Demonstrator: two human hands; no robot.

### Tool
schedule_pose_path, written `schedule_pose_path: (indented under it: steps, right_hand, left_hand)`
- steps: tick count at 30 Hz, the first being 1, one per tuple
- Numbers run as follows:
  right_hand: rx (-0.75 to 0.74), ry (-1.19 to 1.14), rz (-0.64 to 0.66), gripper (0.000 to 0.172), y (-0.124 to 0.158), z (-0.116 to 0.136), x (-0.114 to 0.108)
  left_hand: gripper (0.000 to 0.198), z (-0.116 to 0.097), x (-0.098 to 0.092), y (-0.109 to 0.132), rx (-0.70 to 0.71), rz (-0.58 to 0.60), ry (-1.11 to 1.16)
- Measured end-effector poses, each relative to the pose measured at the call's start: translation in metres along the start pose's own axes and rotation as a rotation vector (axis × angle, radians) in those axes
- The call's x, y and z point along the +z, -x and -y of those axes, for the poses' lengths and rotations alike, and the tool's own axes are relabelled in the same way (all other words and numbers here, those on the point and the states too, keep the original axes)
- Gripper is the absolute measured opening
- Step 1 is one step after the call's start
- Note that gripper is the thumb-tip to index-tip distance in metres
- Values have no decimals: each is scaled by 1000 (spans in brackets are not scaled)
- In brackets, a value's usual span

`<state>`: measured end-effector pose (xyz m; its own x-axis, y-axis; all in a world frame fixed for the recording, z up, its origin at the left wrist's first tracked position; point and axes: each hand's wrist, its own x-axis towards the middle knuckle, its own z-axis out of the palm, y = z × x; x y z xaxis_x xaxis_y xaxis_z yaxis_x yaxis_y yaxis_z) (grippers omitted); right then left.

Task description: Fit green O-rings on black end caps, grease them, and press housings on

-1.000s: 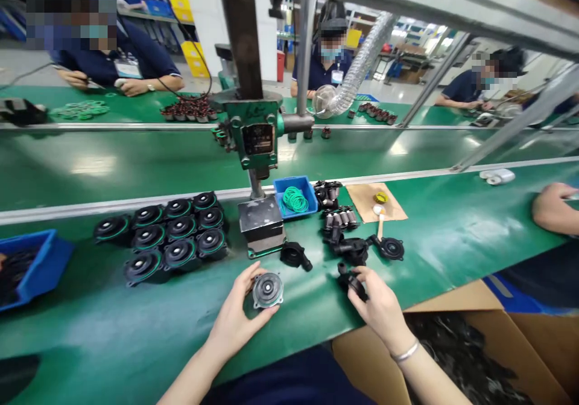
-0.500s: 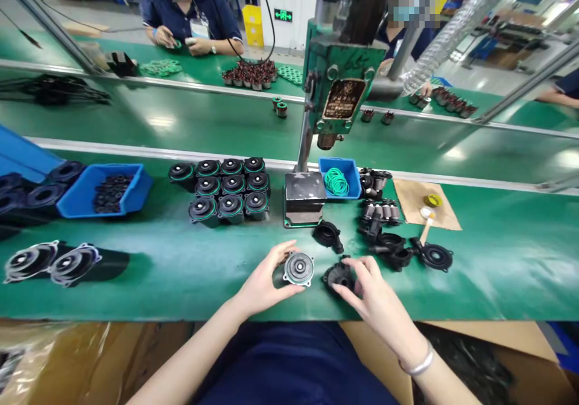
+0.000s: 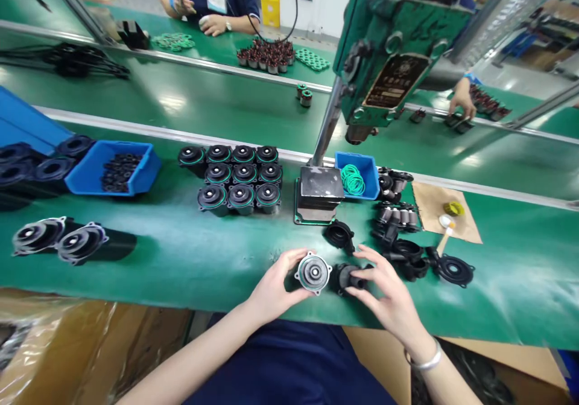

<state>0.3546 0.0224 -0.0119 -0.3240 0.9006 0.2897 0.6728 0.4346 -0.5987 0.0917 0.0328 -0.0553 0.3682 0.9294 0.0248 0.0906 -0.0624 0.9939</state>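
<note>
My left hand (image 3: 283, 284) curves its fingers and thumb around a round motor (image 3: 313, 273) with a silver flange, standing upright on the green bench. A thin green ring shows inside the flange's rim. Just to its right, my right hand (image 3: 384, 281) has its fingers on a black plastic pump housing (image 3: 344, 277), partly hidden by them. Behind that hand lies another black housing (image 3: 339, 234) with a side spout. A black metal block (image 3: 321, 188) sits beyond the motor, under a green press (image 3: 384, 61).
Motors with green rings (image 3: 244, 172) stand in rows at mid-left; two more (image 3: 84, 245) lie farther left. Blue bins hold green rings (image 3: 353, 178) and small black parts (image 3: 120, 172). Black parts (image 3: 404, 251), a brush (image 3: 446, 239) and cardboard (image 3: 429, 206) lie right. A co-worker (image 3: 210, 6) sits opposite.
The camera view has shifted, so the bench things appear farther right and the press larger. The motor has turned a little in my left hand. My right hand stays at the pump housing.
</note>
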Motion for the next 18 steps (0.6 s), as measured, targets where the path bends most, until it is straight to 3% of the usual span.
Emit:
schedule_pose_path:
  steps: [5,10,14,18]
  right_hand:
    - [134,-154,-97,16,-25,26,-7]
    - [-52,-83,-34,16,-44,55,17]
    - [-160,-17,31,20,-47,58,26]
    - [-175,17,22,22,-46,61,26]
  left_hand:
    - [65,5,3,6,121,-31,-135]
    - [64,2,1,6,171,-46,-184]
    - [64,2,0,5,198,-44,-188]
    - [64,1,0,5,173,-32,-187]
